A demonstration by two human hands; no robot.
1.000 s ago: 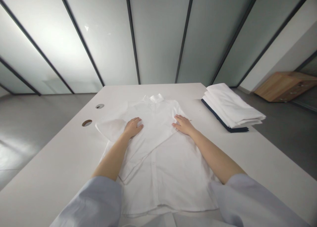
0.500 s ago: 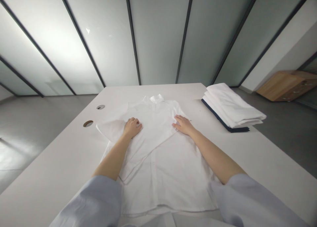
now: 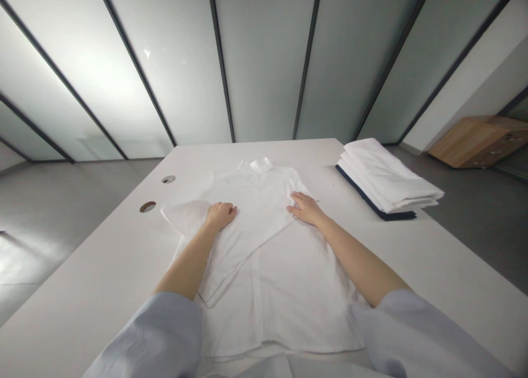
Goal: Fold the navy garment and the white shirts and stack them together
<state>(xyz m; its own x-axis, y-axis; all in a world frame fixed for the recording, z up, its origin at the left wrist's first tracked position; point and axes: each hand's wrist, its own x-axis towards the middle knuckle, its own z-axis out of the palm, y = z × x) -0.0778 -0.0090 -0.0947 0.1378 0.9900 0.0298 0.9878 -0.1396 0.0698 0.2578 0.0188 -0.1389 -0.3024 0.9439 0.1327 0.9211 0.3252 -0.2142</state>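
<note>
Shirt: the white shirt (image 3: 268, 257) lies flat on the white table (image 3: 412, 246), hem nearest the person, collar pointing away, long axis running straight out from them.
Left hand: the left hand (image 3: 220, 215) presses down by the folded left sleeve, fingers curled loosely, gripping nothing.
Right hand: the right hand (image 3: 305, 207) rests flat, fingers spread, on the right shoulder.
Beyond: a stack of folded clothes (image 3: 385, 180) sits well apart, far right.
</note>
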